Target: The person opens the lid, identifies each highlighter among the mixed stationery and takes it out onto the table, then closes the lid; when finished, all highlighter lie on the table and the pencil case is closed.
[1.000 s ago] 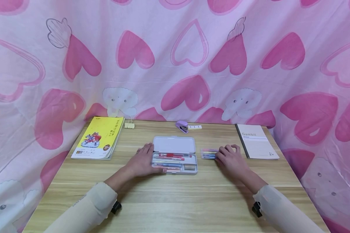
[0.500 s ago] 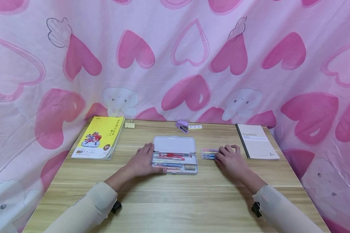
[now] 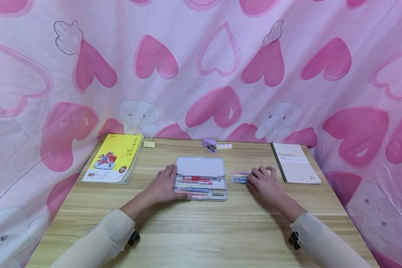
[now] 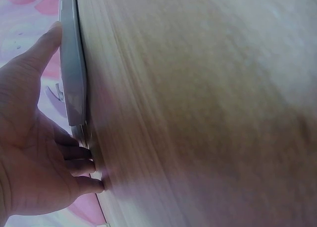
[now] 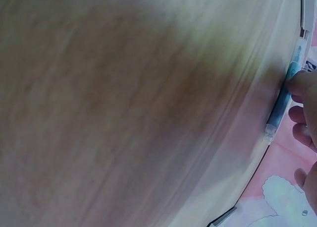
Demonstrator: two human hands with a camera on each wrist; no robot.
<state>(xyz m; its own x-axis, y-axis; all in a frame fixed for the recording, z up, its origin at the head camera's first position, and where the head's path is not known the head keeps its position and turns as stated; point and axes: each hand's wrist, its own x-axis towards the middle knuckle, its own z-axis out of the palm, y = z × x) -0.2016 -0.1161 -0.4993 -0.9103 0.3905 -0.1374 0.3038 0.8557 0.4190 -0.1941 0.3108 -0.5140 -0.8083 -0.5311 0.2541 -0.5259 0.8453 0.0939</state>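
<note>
An opened white pencil case (image 3: 221,197) lies mid-table, its lid folded back. Red pens (image 3: 195,178), several other pens and a tan eraser-like block (image 3: 217,192) are inside. My left hand (image 3: 164,186) rests at its left end. The thumb lies on the front edge, seen also in the left wrist view against the grey side of the case (image 4: 73,68), with the other fingers extended past the corner. To the right, my right hand (image 3: 266,186) pinches a clear pack of coloured highlighters (image 3: 238,177); in the right wrist view its thumb lies on a blue highlighter (image 5: 282,100).
A yellow book (image 3: 115,156) lies at the left, with a binder clip (image 3: 149,143) beside it. Behind the case are a purple stapler (image 3: 209,145) and a white strip (image 3: 224,146). A notebook (image 3: 298,163) lies at the right. A heart-patterned curtain (image 3: 201,74) hangs along the table's back edge.
</note>
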